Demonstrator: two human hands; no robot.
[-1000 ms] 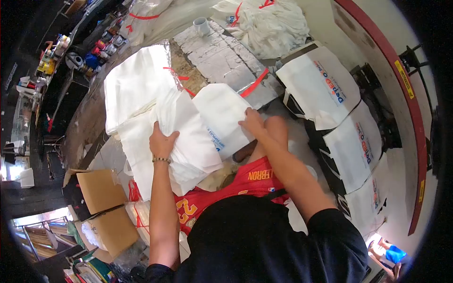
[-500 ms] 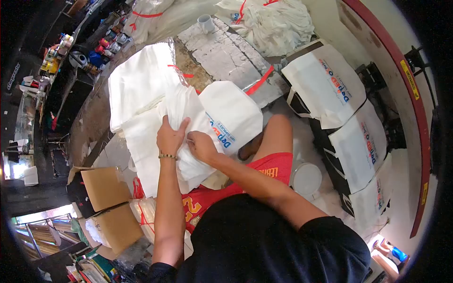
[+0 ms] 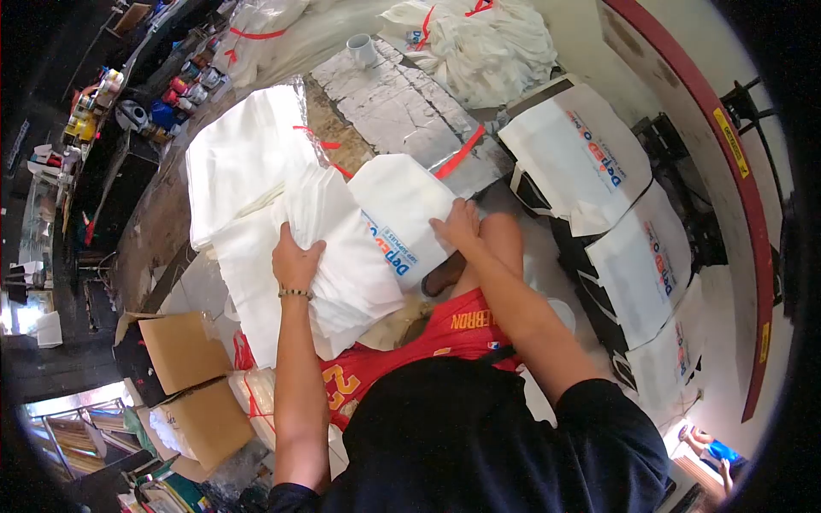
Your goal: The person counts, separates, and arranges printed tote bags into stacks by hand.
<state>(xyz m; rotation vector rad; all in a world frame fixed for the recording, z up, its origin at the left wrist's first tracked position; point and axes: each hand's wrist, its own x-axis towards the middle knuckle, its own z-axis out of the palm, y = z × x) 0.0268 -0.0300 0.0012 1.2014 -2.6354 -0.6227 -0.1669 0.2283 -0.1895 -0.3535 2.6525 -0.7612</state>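
Observation:
A loose fan of white fabric bags (image 3: 342, 256) lies before me, beside a neat white stack (image 3: 244, 154). My left hand (image 3: 297, 261) rests on the fanned bags, thumb spread from the index finger; its other fingers are partly hidden. On the right side of the fan, a white bag with a blue and orange "DepED" print (image 3: 406, 192) lies print up. My right hand (image 3: 459, 225) grips this bag's right edge, thumb on top and fingers around the far side.
Printed white bags (image 3: 581, 154) line a rack on the right. A white cup (image 3: 362, 51) stands on a silver-wrapped board (image 3: 385, 90). Behind it sits a heap of white cloth (image 3: 479, 51) with red ties. Cardboard boxes (image 3: 184, 350) stand at left. Another person (image 3: 714, 449) shows at lower right.
My right hand has moved right and away from me, from the middle of the fanned bags to the printed bag's edge. My left hand stays on the bags. The view has shifted slightly.

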